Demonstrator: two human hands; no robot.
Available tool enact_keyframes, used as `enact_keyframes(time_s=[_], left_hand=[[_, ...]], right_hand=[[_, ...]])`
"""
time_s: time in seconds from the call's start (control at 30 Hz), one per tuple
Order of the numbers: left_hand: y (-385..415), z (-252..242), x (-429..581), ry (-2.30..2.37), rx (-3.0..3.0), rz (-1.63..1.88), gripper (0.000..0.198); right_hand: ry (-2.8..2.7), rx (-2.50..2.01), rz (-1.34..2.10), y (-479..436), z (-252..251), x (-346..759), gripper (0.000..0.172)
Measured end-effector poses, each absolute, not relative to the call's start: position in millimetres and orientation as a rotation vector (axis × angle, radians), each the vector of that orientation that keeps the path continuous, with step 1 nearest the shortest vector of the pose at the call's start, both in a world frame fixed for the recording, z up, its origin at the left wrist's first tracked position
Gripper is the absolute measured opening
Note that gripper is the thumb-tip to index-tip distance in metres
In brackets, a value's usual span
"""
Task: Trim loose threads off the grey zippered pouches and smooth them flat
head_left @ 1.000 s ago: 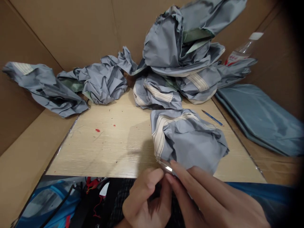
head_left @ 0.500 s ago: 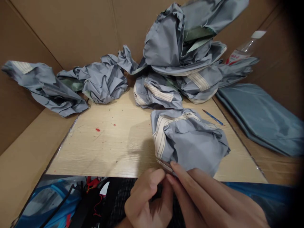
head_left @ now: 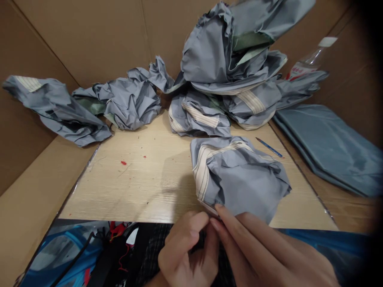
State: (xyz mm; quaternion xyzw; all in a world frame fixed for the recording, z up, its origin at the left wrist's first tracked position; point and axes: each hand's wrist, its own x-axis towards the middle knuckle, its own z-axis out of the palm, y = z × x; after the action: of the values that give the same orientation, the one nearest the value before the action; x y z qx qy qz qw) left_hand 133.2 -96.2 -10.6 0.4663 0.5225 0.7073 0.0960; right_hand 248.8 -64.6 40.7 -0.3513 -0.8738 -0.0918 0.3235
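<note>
The left hand point(head_left: 187, 249) and right hand point(head_left: 269, 251), grips pressed together, pinch a slim flat strip point(head_left: 209, 207) slanting up-left along the crumpled grey cloth point(head_left: 239, 175).

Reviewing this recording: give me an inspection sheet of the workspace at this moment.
Surface: light wood-grain board with red specks, set inside a cardboard box.
Job's things: crumpled grey-blue cloth with a striped band, nearest the hands.
Clutter: heaped crumpled cloths, folded blue-grey cloths, blue pen, plastic bottle.
Hands: left hand and right hand meet at the cloth's near edge; fingers close on something thin, unclear what.
Cables: thin red wire and black cord below the board.
Surroundings: cardboard walls; blue fabric and plaid fabric at the near side.
</note>
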Motion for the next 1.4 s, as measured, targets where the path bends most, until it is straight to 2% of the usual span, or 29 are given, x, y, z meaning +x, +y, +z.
enact_keyframes(time_s=[0.1,0.33,0.47,0.67,0.8,1.03,1.17,1.27,1.4], left_hand=[[-93.1,-9.0,132.0,1.505,1.515,2.173,0.055],[-91.1,-13.5,130.0,1.603,1.557,2.142,0.055],[-95.7,-17.9,120.0,1.645,1.409,1.994,0.045],[-95.6,-10.1,86.9,1.239,0.992,1.643,0.03],[-95.9,-4.9,79.1,1.343,0.902,1.493,0.023],[-92.2,-4.9,73.6,1.288,0.672,1.54,0.023],[-81.5,-10.9,46.0,1.526,0.735,1.696,0.031],[-75.1,-15.6,14.5,1.943,0.99,1.648,0.04],[-67.0,-20.5,-22.4,2.447,1.248,1.206,0.045]], right_hand=[[-2.312,-0.895,-0.207,-64.5,40.3,249.7,0.022],[-2.101,-0.987,-0.153,-62.2,43.7,244.5,0.018],[-2.137,-0.982,-0.014,-56.5,40.9,240.6,0.019],[-2.166,-0.908,0.049,-56.1,32.4,235.1,0.02],[-2.213,-0.863,0.131,-60.6,29.8,229.9,0.02],[-2.204,-0.83,0.077,-60.2,23.9,229.0,0.019],[-2.163,-0.856,0.122,-61.2,25.1,240.4,0.022],[-2.115,-0.913,0.119,-61.8,28.6,252.0,0.022],[-1.964,-1.089,0.15,-58.1,27.8,275.3,0.017]])
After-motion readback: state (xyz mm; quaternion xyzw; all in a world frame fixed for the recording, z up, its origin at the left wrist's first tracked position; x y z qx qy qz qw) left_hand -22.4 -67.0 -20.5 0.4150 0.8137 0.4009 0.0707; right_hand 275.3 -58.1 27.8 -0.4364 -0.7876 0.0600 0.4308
